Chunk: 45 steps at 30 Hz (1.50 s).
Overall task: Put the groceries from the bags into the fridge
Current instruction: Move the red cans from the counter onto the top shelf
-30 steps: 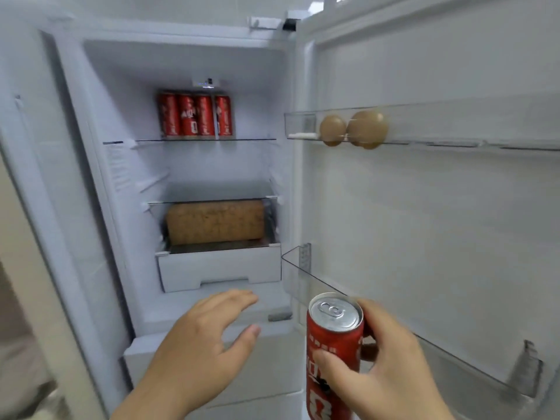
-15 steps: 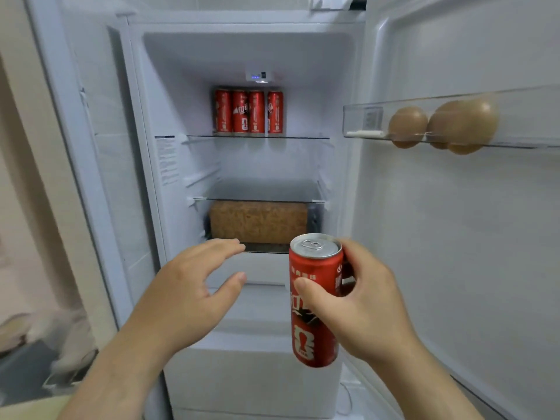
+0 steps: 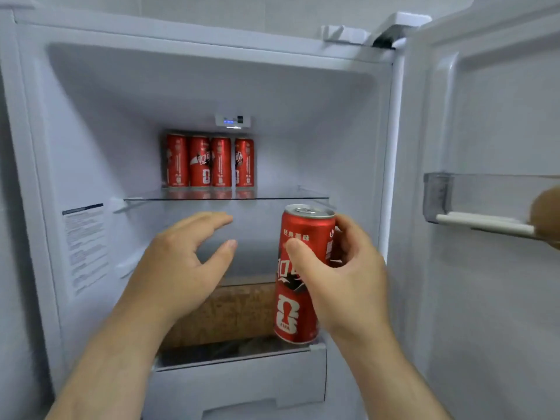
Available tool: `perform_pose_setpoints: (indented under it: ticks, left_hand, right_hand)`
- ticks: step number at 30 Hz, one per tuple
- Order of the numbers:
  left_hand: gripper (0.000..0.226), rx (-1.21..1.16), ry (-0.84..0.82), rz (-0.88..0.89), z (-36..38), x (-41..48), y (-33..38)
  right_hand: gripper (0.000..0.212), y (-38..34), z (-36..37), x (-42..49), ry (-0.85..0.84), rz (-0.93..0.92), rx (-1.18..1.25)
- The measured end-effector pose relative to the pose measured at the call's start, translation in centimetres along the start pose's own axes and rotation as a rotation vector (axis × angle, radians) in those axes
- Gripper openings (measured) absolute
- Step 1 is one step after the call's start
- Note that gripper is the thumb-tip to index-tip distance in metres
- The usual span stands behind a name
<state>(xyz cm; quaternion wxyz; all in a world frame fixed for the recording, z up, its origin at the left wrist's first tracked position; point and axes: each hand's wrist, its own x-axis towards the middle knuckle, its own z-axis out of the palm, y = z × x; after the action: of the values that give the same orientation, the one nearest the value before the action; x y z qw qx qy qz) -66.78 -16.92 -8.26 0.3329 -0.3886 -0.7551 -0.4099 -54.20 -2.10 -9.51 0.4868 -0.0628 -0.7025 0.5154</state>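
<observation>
The white fridge (image 3: 75, 153) stands open in front of me. My right hand (image 3: 345, 274) grips a tall red soda can (image 3: 298, 295) upright, just below the glass upper shelf (image 3: 272, 197) and to its right side. Several matching red cans (image 3: 209, 162) stand in a row at the back of that shelf. My left hand (image 3: 181, 265) hovers beside the held can with relaxed fingers spread, holding nothing. A brown block-like item (image 3: 230, 310) lies in the compartment beneath, partly hidden by both hands.
The fridge door (image 3: 485, 298) hangs open on the right, with a clear door bin (image 3: 439, 195) holding a brown egg (image 3: 545, 207) at the frame's edge. A white drawer (image 3: 242, 383) sits at the bottom. The upper shelf has free room right of the cans.
Both hands and the can have risen and moved deeper toward the upper shelf. My view has moved closer and tilted up, so the door bin eggs slid to the right edge.
</observation>
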Motion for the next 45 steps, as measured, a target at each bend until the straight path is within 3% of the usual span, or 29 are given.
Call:
perform_pose_setpoints:
  ticks: [5, 8, 13, 25, 45]
  left_hand:
    - [0.043, 0.056, -0.036, 0.055, 3.1, 8.0, -3.0]
    - [0.036, 0.092, -0.105, 0.042, 5.0, 10.4, -4.5]
    - [0.03, 0.164, -0.197, -0.012, 7.5, 12.3, -6.8]
    - [0.026, 0.254, -0.001, 0.004, 9.5, 14.1, -7.8]
    - [0.023, 0.242, 0.039, -0.009, 10.0, 14.5, -8.2]
  right_hand:
    - [0.034, -0.4, 4.1, 6.7, 0.072, -0.136, -0.019]
    - [0.024, -0.6, 5.1, 9.8, 0.081, -0.184, -0.026]
    - [0.025, -0.9, 5.9, 14.3, 0.089, -0.217, 0.012]
    - [0.024, 2.4, 7.8, 21.8, 0.142, -0.153, -0.01]
    - [0.048, 5.5, 10.7, 28.5, -0.004, -0.084, -0.043]
